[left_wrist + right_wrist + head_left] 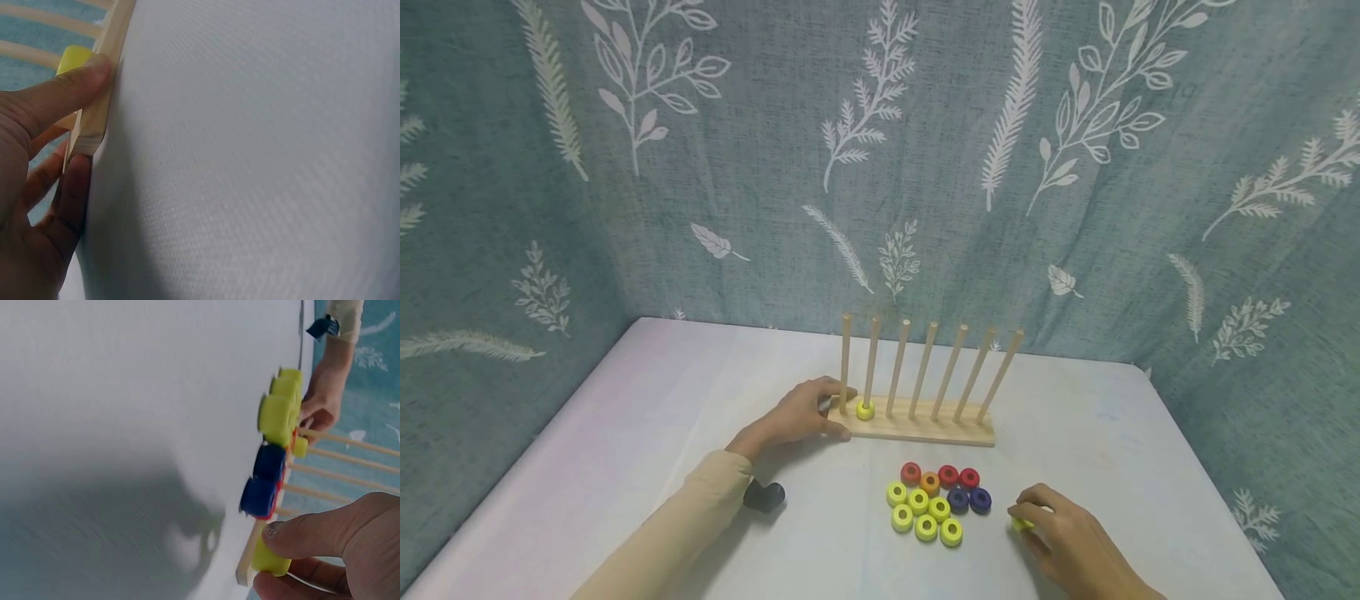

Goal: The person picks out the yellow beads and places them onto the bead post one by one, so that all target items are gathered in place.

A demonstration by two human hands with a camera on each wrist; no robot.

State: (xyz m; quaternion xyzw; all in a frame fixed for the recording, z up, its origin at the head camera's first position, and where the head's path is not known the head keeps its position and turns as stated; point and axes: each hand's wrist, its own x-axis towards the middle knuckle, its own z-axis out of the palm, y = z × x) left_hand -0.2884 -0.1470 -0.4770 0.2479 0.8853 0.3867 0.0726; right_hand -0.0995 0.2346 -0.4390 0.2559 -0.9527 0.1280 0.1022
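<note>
A wooden peg rack (917, 428) with several upright dowels stands toward the back of the table. My left hand (802, 412) grips the left end of its base, thumb in front and fingers behind. One yellow ring (865, 410) sits at the foot of the second dowel from the left. Between thumb and fingers my right hand (1063, 537) pinches another yellow ring (270, 557), right of the loose rings and above the table. In front of the rack lie loose yellow rings (927, 528), red rings (911, 473), an orange ring (929, 482) and dark blue rings (981, 500).
A white cloth (820, 542) covers the table. Behind and at both sides hangs a teal curtain (775, 217) with white leaf prints. A black wrist device (765, 496) shows beside the left sleeve (685, 517).
</note>
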